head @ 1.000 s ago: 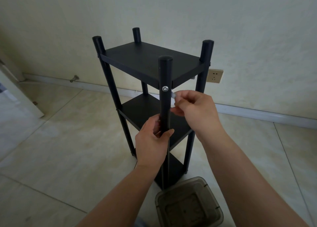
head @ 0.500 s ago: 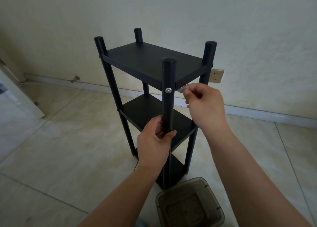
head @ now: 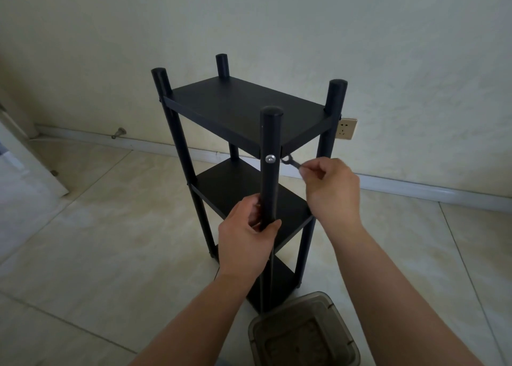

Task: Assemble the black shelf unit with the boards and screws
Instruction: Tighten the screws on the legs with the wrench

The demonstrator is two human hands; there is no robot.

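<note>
The tiled floor (head: 97, 241) carried the black shelf unit (head: 243, 155), which stood upright near the wall (head: 277, 19), its four posts rising above the top board (head: 246, 108). Two lower boards sat beneath it, the middle board (head: 235, 188) level between the posts. A clear plastic tub (head: 302, 335) rested on the floor just beside the foot of the near post (head: 270, 171). A wall socket (head: 346, 128) showed behind the right rear post.

My left hand (head: 246, 243) gripped the near post below the top board, fingers and thumb curled round it. My right hand (head: 329, 191) was off to the right of that post, its fingertips pinching the handle end of a small metal wrench (head: 291, 163). The open end of the wrench lay against the underside corner of the top board, just right of the post. A silver screw (head: 271, 159) sat in the face of the near post at the level of the top board.
</note>
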